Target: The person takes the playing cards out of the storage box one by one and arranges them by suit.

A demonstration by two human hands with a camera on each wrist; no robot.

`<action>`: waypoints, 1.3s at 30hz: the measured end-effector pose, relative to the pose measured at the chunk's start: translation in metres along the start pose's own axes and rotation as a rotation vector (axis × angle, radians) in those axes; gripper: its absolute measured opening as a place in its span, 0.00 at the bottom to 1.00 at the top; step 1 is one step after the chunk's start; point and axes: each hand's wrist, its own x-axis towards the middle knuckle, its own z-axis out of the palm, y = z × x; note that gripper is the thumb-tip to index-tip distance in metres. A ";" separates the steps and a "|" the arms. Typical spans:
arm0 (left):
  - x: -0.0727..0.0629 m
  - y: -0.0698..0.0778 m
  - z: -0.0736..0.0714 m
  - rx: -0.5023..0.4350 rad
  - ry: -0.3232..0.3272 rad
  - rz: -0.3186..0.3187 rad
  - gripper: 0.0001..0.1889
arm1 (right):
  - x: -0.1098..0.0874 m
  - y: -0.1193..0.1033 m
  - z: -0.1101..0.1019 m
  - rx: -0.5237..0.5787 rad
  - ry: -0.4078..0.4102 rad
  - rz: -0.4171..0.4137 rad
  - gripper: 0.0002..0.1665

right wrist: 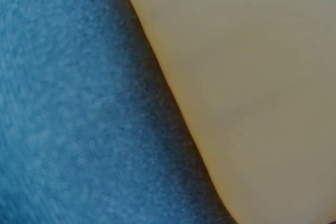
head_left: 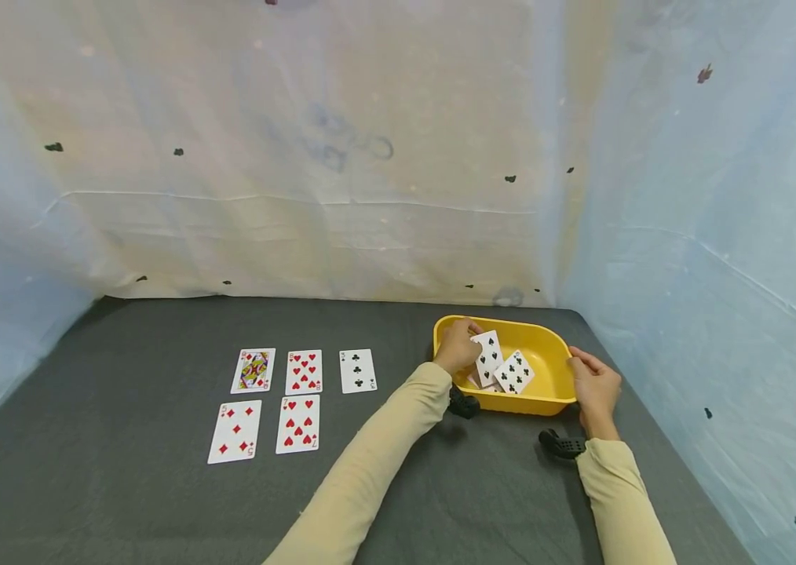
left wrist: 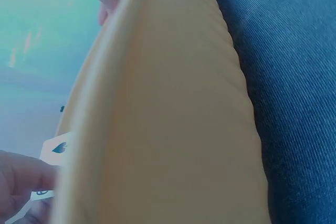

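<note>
My left hand [head_left: 459, 345] reaches over the left end of a yellow plastic tray [head_left: 549, 357] and pinches a spades playing card [head_left: 488, 359] between thumb and fingers. The left wrist view shows the same spades card [left wrist: 54, 150] partly hidden behind the tray's wall. Beside it in the tray lies a clubs card [head_left: 514, 373], overlapping other cards that are mostly covered. My right hand [head_left: 596, 388] grips the tray's right rim, thumb and fingers on the edge. In the right wrist view only the tray's side [right wrist: 252, 103] shows, without the hand.
Left of the tray, face-up cards lie in two rows on the dark cloth [head_left: 122, 486]: a queen of diamonds [head_left: 253, 370], an eight of hearts [head_left: 304, 372], a clubs card [head_left: 358, 371], a five of diamonds [head_left: 235, 431] and a seven of hearts [head_left: 297, 424]. Pale sheeting [head_left: 299, 235] encloses the table.
</note>
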 end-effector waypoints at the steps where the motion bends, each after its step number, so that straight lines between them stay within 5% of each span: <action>1: 0.001 0.000 0.000 -0.013 0.003 0.000 0.12 | 0.000 0.000 0.000 -0.008 0.001 0.002 0.21; 10: 0.004 0.001 0.000 -0.159 -0.033 -0.036 0.14 | 0.003 0.000 -0.004 -0.010 0.007 -0.037 0.18; 22: 0.002 0.004 -0.010 -0.285 0.000 -0.018 0.15 | 0.011 0.000 -0.011 -0.059 -0.042 -0.035 0.20; 39: 0.000 0.009 -0.060 -0.508 -0.008 0.000 0.16 | 0.012 0.002 -0.011 -0.075 -0.051 -0.074 0.20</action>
